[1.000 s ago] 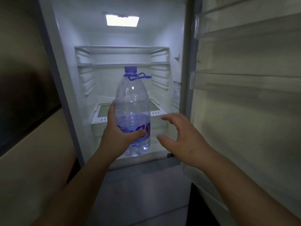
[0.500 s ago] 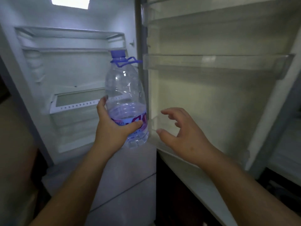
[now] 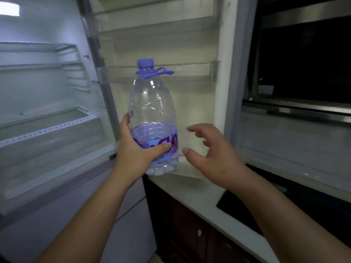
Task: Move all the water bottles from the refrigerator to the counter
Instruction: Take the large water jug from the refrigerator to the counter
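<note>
The water bottle, clear, purple-capped and under half full, is gripped low by the left hand; the right hand is held open beside it, empty.

Home kitchen: open refrigerator, white counter, built-in oven.

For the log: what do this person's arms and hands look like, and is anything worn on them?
Both forearms are bare as far as the frame shows: no sleeves in view. The left hand and right hand have no gloves, and no rings, watch or wristband can be seen. Fingernails look short and unpainted, though the picture is somewhat blurred.
</note>
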Motion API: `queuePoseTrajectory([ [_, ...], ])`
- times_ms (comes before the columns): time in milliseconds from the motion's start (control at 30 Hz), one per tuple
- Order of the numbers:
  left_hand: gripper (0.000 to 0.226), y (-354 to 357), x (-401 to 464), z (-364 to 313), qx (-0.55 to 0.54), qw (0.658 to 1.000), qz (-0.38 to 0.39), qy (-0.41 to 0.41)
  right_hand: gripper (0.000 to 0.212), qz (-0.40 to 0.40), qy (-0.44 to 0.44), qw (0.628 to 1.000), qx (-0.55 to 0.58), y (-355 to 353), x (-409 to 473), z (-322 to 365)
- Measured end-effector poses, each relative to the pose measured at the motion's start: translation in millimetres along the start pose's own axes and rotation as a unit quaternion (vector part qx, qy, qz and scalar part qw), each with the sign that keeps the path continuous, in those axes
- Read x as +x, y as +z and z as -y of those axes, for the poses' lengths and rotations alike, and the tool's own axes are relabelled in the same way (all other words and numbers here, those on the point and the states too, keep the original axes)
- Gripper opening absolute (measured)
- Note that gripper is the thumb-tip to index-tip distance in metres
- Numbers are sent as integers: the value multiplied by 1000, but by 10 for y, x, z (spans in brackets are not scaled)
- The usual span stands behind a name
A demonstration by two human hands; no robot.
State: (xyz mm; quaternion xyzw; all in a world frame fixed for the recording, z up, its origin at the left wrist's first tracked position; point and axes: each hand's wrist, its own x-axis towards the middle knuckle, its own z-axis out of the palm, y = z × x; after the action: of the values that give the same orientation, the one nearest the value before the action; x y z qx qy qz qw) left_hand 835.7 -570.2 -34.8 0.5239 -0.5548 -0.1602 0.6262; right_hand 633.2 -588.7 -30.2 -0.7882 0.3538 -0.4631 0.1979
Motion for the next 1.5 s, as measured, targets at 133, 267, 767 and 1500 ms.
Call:
queuePoseTrajectory([
  [133, 120, 536, -141, -210, -20, 999, 38, 15, 48, -16, 29, 999, -40, -541, -282, -144],
  [267, 119, 1167, -318, -447, -46, 997, 66, 15, 52, -46, 63, 994, -80, -1197, -637, -298],
  [767, 118, 3675, -1611, -1620, -182, 940, 286, 29, 54, -169, 180, 945, -214, -3552, -2415, -453],
  [1500, 122, 6129, -3615, -2980, -293, 778, 554, 46, 51, -363, 367, 779, -355, -5359, -4590, -310],
])
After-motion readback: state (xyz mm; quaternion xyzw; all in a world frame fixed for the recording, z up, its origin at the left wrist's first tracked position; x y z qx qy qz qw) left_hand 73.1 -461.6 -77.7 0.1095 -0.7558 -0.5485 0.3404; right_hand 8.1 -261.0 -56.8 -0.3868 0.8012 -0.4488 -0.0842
